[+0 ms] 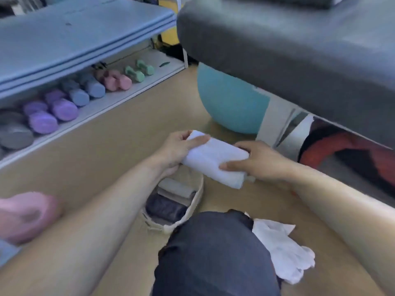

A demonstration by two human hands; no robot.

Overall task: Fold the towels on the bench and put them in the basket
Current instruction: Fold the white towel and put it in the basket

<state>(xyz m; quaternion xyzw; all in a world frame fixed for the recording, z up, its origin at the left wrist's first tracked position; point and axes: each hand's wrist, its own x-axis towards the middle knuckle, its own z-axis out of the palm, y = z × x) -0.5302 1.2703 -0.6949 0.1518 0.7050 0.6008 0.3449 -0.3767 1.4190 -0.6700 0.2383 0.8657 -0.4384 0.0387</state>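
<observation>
Two hands hold one folded white towel point(215, 160) in the air above the floor, just up and to the right of the basket point(197, 199). The left hand point(181, 150) grips the towel's end at about ten o'clock, thumb on top and fingers curled beneath; the right hand point(258, 162) clamps the opposite end at about four o'clock, thumb pressed across the top face. The towel's long axis runs from ten o'clock down to four o'clock, and its lower left edge overlaps the basket's far rim as seen from above.

From the towel, the basket's opening lies toward seven o'clock, close below the left wrist, so the left hand is the nearer one. I judge that the coming move is a short lowering toward seven o'clock, perhaps with a turn to line the towel up with those already stowed.

Inside the basket lie several folded towels side by side: pale grey ones point(177, 189) at the far end and a dark one point(164, 208) nearer the person's knee point(213, 253). Another white towel point(282, 251), still crumpled, lies on the floor at five o'clock. The grey padded desk point(299, 50) stands at one o'clock.
</observation>
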